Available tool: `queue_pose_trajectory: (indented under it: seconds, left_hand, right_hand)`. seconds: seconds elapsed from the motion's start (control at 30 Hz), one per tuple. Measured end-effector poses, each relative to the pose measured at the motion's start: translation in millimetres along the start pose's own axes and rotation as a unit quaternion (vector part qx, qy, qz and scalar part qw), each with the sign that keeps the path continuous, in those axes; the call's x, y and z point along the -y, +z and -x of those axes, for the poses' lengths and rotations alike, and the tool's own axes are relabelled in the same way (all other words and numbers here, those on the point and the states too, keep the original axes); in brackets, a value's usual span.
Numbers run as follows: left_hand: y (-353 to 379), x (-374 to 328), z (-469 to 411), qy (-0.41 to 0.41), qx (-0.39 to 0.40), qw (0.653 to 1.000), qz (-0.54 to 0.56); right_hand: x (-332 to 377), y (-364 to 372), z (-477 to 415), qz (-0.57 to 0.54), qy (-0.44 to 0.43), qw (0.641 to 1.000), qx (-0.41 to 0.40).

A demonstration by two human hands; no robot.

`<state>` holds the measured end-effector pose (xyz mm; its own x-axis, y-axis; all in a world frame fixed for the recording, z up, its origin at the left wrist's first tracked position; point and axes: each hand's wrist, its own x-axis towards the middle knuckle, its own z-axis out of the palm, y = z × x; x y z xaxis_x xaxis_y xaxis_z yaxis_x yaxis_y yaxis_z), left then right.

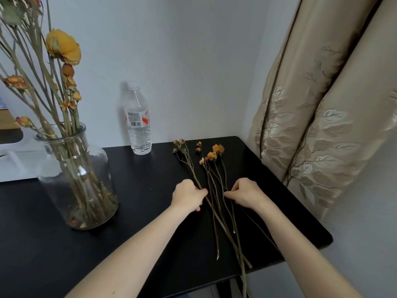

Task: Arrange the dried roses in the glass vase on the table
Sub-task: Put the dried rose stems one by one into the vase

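Black and flat, the table point(139, 211) sits in a corner, with a pale wall behind it and a tan curtain point(322, 125) hanging on the right. On the left side of the table stands the glass vase point(79, 179), upright and already full of tall dried stems with yellow and orange heads. A water bottle point(138, 123) stands near the wall behind, well apart from the hands. The loose dried roses point(214, 190) lie flat on the table to the right of the vase. Their heads point away toward the wall and their cut ends point back toward the person, with a few ends poking past the near edge of the table. So the stems run long from near to far, a bit slanted. Both hands are down on the middle of the bunch. The left hand point(189, 195) is curled, with its fingers pinched around the leftmost stem. The right hand point(247, 193) is curled too, with its fingertips on the stems on the right side; I cannot tell if it really grips one. The left hand is the one nearer the vase, which stands off to the left and well apart from the bunch. To go in, a stem would likely need lifting, turning upright with its cut end down, and carrying left over the vase mouth.
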<state>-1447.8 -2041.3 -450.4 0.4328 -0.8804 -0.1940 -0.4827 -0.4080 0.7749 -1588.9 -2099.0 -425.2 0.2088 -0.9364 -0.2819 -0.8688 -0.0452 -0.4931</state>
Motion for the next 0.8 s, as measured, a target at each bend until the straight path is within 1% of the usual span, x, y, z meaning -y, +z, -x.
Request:
queue_pose_trajectory:
  seconds: [0.17, 0.37, 0.63, 0.8]
  left_hand:
    - [-1, -4, 1, -0.033, 0.012, 0.997, 0.065]
    - [-17, -9, 5, 0.001, 0.008, 0.991, 0.133]
    - [-32, -8, 14, 0.031, 0.011, 0.989, 0.142]
    - [-43, -6, 18, 0.057, 0.002, 0.990, 0.126]
  right_hand:
    - [2, 0, -2, -0.001, 0.012, 1.000, -0.002]
    - [2, 0, -3, -0.008, 0.007, 1.000, -0.004]
    - [-1, -1, -4, -0.003, -0.001, 1.000, -0.022]
    - [-1, -1, -5, -0.006, -0.014, 0.999, -0.036]
